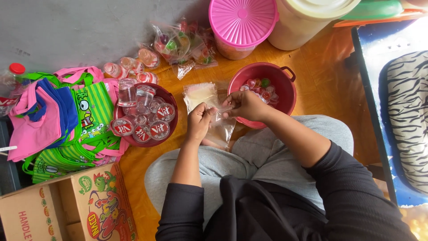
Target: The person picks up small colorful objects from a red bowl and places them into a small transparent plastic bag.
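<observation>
Person seated cross-legged on an orange-brown floor (321,85), grey trousers, dark sleeves. Both hands meet above the knees on one clear plastic bag (219,127). Left hand (199,121): fingers pinched together on the bag's upper edge. Right hand (244,105): fingers closed on the same edge from the other side, thumb side toward the left hand. The bag hangs down between the hands and rests toward the lap; contents cannot be made out.

Just beyond the hands, a small stack of flat clear bags (200,94) lies on the floor. Right of it, touching the right wrist area, a red basin (285,91) with small jelly cups (261,88) inside. Left of the hands, a dark red bowl (171,127) filled with sealed water cups (154,122). Further left, a heap of green and pink tote bags (67,120). A cardboard box (84,205) sits at the lower left. Filled snack packets (183,44) lie near the wall, beside a pink-lidded container (243,24).
</observation>
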